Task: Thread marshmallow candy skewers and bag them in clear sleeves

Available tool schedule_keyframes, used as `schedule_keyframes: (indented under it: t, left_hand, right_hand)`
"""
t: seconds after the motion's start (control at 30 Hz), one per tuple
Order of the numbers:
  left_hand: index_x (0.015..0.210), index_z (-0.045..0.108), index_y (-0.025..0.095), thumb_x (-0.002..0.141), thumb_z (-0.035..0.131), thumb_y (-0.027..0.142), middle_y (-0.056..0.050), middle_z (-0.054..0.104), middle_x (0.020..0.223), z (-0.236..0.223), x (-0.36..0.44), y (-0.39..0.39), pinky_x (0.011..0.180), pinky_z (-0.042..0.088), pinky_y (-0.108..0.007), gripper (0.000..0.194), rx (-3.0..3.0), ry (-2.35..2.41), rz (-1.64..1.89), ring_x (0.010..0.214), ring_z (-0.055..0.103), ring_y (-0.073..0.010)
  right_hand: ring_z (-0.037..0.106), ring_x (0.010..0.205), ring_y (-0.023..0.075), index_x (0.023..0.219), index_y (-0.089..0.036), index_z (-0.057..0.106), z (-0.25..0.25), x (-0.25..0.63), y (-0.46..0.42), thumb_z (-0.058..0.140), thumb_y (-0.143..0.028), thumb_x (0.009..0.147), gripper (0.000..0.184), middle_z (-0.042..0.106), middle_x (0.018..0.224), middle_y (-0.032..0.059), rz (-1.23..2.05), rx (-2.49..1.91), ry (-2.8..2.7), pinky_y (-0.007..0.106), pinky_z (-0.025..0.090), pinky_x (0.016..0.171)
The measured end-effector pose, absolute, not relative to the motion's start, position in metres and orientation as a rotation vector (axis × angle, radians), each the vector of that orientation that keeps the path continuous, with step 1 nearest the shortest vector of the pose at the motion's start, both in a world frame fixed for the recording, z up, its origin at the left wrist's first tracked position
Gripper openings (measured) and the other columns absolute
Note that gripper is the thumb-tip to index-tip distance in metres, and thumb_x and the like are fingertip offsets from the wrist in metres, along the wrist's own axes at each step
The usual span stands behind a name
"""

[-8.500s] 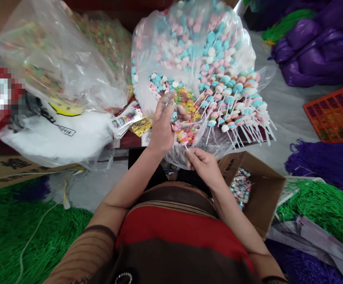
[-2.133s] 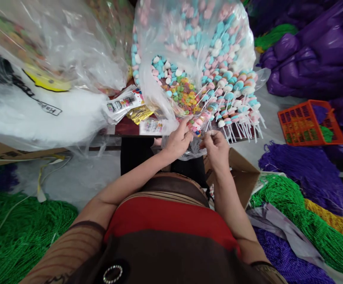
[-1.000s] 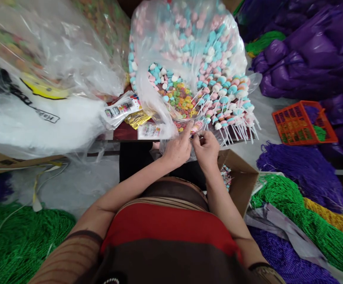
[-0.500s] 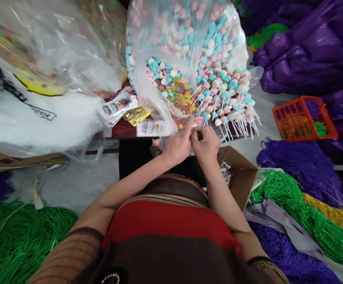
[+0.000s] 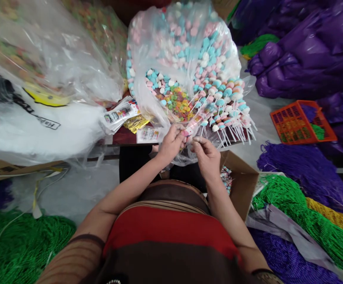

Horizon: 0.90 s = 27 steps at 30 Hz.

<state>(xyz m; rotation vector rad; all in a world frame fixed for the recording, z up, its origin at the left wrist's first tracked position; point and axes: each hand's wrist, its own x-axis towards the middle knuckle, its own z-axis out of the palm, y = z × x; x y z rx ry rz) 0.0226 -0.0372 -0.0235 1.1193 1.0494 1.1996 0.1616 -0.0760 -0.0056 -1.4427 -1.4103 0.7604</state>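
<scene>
In the head view, my left hand [image 5: 173, 142] is closed on a small candy packet [image 5: 192, 125], clear with pink print, which slants up to the right over the table edge. Its contents are too small to make out. Just right of it, my right hand [image 5: 207, 153] is closed in a pinch close to the packet's lower end; what sits between the fingertips cannot be made out. Beyond the hands lie ring-shaped gummies [image 5: 177, 101] in an open plastic bag [image 5: 143, 85]. Marshmallow skewers [image 5: 226, 98] on white sticks are piled at the right.
Flat printed packets [image 5: 116, 116] and gold ties [image 5: 136, 123] lie left on the table. A cardboard box [image 5: 242, 177] stands by my right forearm. An orange basket [image 5: 303, 122], purple bags [image 5: 304, 55] and green cords [image 5: 295, 209] are at the right.
My hands have come slightly apart and toward me. The pink-printed packet shows more clearly in my left hand, whose forefinger has curled in. The whole view has shifted slightly.
</scene>
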Motion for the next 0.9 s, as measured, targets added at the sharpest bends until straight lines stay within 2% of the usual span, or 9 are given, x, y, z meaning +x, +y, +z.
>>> schedule_keyframes:
  t: [0.1,0.2,0.37,0.47,0.57,0.7,0.8,0.9]
  left_hand:
    - [0.096,0.049,0.024,0.100,0.054,0.025,0.008,0.055,0.066,-0.014,0.021,-0.031,0.064,0.046,-0.022,0.007,0.843,0.878,1.318,0.059,0.054,-0.0091]
    - [0.093,0.050,0.023,0.097,0.062,0.026,0.009,0.055,0.067,-0.007,0.019,-0.030,0.070,0.048,-0.022,0.013,0.704,0.908,1.381,0.062,0.054,-0.0074]
    - [0.092,0.053,0.022,0.092,0.071,0.031,0.008,0.058,0.073,0.000,0.019,-0.040,0.067,0.049,-0.020,0.020,0.578,0.878,1.404,0.066,0.058,-0.0068]
    - [0.089,0.057,0.021,0.083,0.082,0.036,0.006,0.063,0.078,0.005,0.021,-0.046,0.071,0.051,-0.020,0.030,0.535,0.758,1.497,0.071,0.062,-0.0071]
    - [0.088,0.062,0.020,0.074,0.090,0.036,0.006,0.067,0.080,0.010,0.023,-0.049,0.078,0.052,-0.020,0.035,0.515,0.676,1.531,0.075,0.063,-0.0076]
    - [0.087,0.061,0.020,0.075,0.088,0.032,0.006,0.067,0.079,0.014,0.024,-0.050,0.078,0.053,-0.021,0.032,0.489,0.685,1.502,0.074,0.063,-0.0075]
    - [0.087,0.060,0.020,0.075,0.088,0.034,0.006,0.067,0.078,0.014,0.024,-0.052,0.065,0.051,-0.017,0.033,0.482,0.717,1.501,0.067,0.061,-0.0057]
    - [0.090,0.059,0.022,0.075,0.088,0.044,0.009,0.062,0.071,0.011,0.023,-0.053,0.038,0.032,-0.017,0.039,0.535,0.748,1.454,0.043,0.044,-0.0027]
  right_hand:
    - [0.063,0.068,0.0157,0.097,-0.022,0.073,0.000,0.162,-0.078,0.063,-0.050,0.094,0.030,0.072,0.083,0.0015,0.875,-1.450,-1.304,0.032,0.055,0.069]
    - [0.064,0.070,0.0168,0.091,-0.021,0.073,0.001,0.152,-0.078,0.060,-0.053,0.095,0.035,0.070,0.077,0.0011,1.014,-1.435,-1.385,0.032,0.055,0.070]
    - [0.059,0.065,0.0150,0.096,-0.021,0.071,-0.008,0.127,-0.070,0.067,-0.055,0.086,0.036,0.066,0.073,-0.0021,1.261,-1.329,-1.370,0.029,0.053,0.064]
    - [0.051,0.061,0.0125,0.091,-0.020,0.069,-0.011,0.117,-0.063,0.071,-0.053,0.081,0.034,0.059,0.067,-0.0050,1.224,-1.291,-1.295,0.026,0.048,0.061]
    - [0.050,0.063,0.0121,0.087,-0.020,0.069,-0.009,0.113,-0.062,0.073,-0.050,0.082,0.030,0.059,0.068,-0.0047,1.176,-1.251,-1.237,0.026,0.046,0.062]
    - [0.054,0.068,0.0136,0.090,-0.021,0.071,-0.003,0.110,-0.066,0.075,-0.047,0.080,0.028,0.065,0.076,-0.0026,1.178,-1.224,-1.152,0.027,0.048,0.066]
    - [0.055,0.067,0.0125,0.091,-0.022,0.071,0.002,0.107,-0.072,0.078,-0.046,0.078,0.028,0.066,0.075,-0.0035,1.224,-1.207,-1.038,0.025,0.049,0.065]
    - [0.051,0.058,0.0103,0.080,-0.021,0.068,0.009,0.105,-0.076,0.076,-0.049,0.081,0.029,0.059,0.064,-0.0053,1.392,-1.133,-0.934,0.024,0.045,0.058]
